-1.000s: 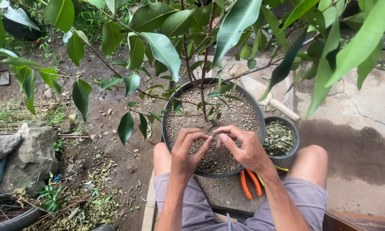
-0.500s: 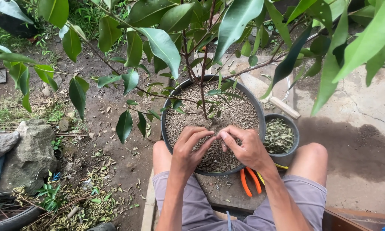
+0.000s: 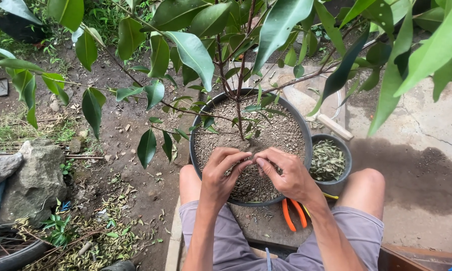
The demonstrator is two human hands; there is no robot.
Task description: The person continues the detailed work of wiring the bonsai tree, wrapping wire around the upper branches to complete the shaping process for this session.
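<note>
**Fingertips meet over the potted tree's soil**

The large dark pot (image 3: 198, 150) of gritty soil sits between the knees, directly under both hands. The left hand (image 3: 221, 175) and right hand (image 3: 286, 175) curl inward, fingertips pinched together above the soil; whether they grip anything cannot be told. The slender trunk (image 3: 240, 120) rises just beyond them. A small pot (image 3: 342, 173) of dried leaves sits beside the right hand, orange-handled pliers (image 3: 292, 213) beneath its wrist.

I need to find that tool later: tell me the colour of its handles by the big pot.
Orange handles, lying below the big pot; head view.
</note>
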